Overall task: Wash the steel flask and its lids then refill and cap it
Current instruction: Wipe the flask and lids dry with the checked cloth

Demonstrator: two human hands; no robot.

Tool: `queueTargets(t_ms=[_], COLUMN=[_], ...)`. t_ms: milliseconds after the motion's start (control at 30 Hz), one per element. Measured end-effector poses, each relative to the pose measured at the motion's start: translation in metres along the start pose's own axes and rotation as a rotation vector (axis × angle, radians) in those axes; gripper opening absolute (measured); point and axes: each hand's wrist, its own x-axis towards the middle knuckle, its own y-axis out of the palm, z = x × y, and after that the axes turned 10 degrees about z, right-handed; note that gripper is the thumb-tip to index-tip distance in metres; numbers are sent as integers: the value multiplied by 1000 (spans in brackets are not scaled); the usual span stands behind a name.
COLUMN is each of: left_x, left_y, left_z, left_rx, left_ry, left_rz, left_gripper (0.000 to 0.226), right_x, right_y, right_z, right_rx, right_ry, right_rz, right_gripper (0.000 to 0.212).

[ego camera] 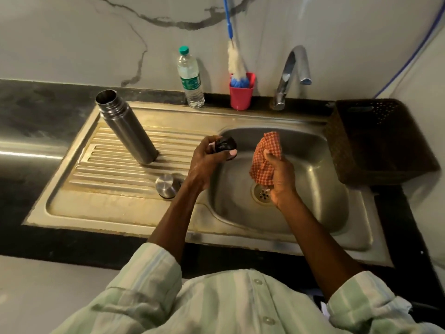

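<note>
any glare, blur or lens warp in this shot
Head view: warm, dim light; a bright glare streak on the steel counter at far left; the flask leans and the counter edges bow, which is wide-angle warp; the left hand and the dark lid look slightly soft; the basket is deep in shadow.

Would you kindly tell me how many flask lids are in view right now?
2. The steel lid sits on the drainboard near the flask. The black lid is held in the left hand over the sink. None appear hidden.
</note>
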Motion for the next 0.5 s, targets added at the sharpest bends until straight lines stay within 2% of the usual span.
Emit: queueTargets(t_ms=[100,167,233,300,367,433,500], left_x=[-1,-1,-1,-2,-6,-10,-13], left_y=[18,28,39,48,53,54,54], left_z=[5,10,15,18,18,19,20], left_rx=[-181,-163,-134,-148,-165,-99,-18], left_ry=[-36,-62,-53,-43,-41,-19,2], left_rz=[176,181,166,217,289,379,439], left_gripper=[56,53,37,11,13,18,18], right_x=[-10,-19,-26,-27,-21,-18,-14], right_y=[-10,-13,-14,-16,-17,-14,-10], right_z=[7,7,2,-6,-12,-7,1], right_rx=[-142,-329,-585,-753,-777,-751,-569], right_ry=[-100,-191,-288,-350,-349,-286,-162], right_rz=[-24,-12,71,197,240,188,134], right_gripper=[5,5,24,48,56,48,33])
